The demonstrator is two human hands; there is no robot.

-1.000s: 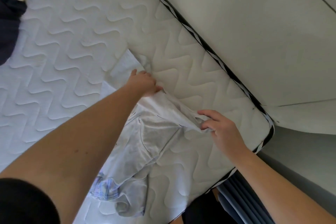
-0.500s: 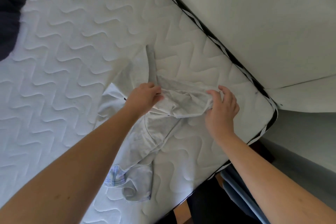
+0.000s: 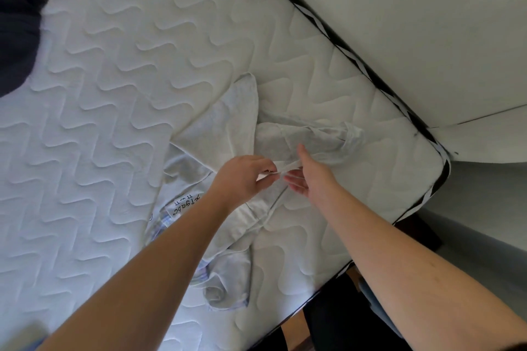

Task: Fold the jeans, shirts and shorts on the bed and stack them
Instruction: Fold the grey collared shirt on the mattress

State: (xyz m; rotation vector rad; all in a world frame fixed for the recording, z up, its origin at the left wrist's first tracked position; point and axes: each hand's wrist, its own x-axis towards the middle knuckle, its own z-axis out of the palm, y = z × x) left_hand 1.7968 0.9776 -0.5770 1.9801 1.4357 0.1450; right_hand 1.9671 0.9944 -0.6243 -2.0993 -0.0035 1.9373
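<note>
We are pinching a fold of the white shirt (image 3: pixel 228 134) with our left hand (image 3: pixel 242 177), near the mattress (image 3: pixel 114 65) corner, our right hand (image 3: pixel 310 177) touching it with fingers straight.

The shirt (image 3: pixel 228 134) lay crumpled on the bed (image 3: pixel 114 65), near the bed's right corner. Both hands met over the shirt's middle, the left hand (image 3: pixel 245 177) just left of the right hand (image 3: pixel 310 177). A dark pile of clothes (image 3: pixel 17 23) lay far left of the shirt.
</note>
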